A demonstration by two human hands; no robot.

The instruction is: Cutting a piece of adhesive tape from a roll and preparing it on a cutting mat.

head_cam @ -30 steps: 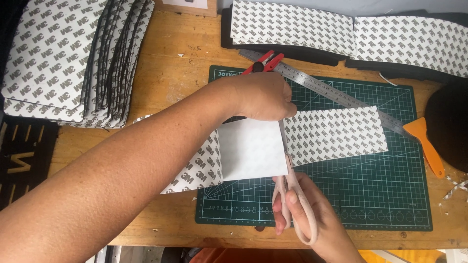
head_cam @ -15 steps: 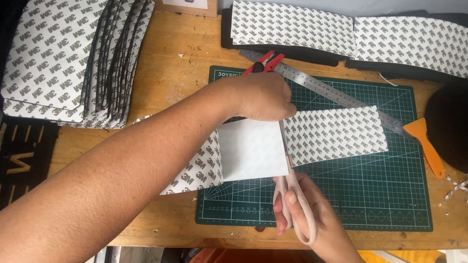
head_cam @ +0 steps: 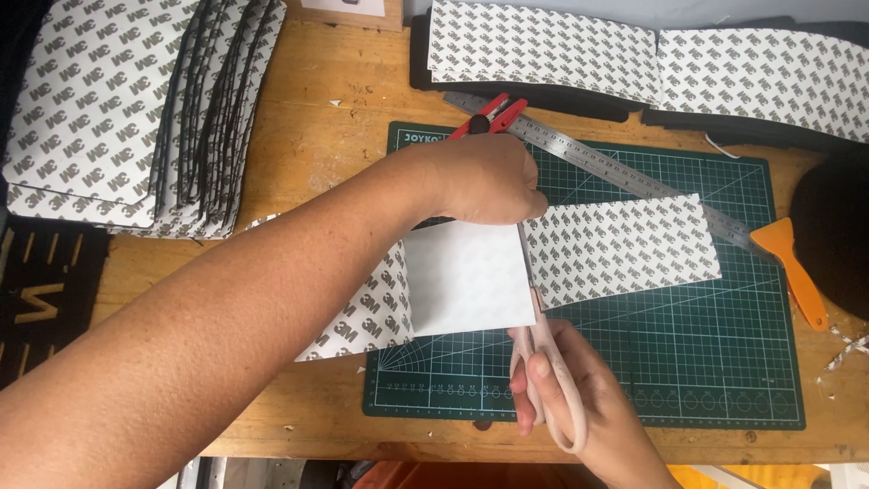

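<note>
On the green cutting mat [head_cam: 688,362], left hand [head_cam: 480,181] pins the thin, floppy printed sheet [head_cam: 625,249] flat; right hand [head_cam: 566,389], grip closed through pink scissors [head_cam: 541,340], cuts beside it.

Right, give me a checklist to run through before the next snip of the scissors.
1. Right hand grips the scissors by the handles: ok.
2. Left hand pins the white sheet on the cutting mat: ok.
3. Blades follow the sheet's right edge: ok.
4. Left fingers clear of the blade tips: cannot tell, tips hidden under the hand.
5. Ruler and orange scraper outside the cutting path: ok.
</note>
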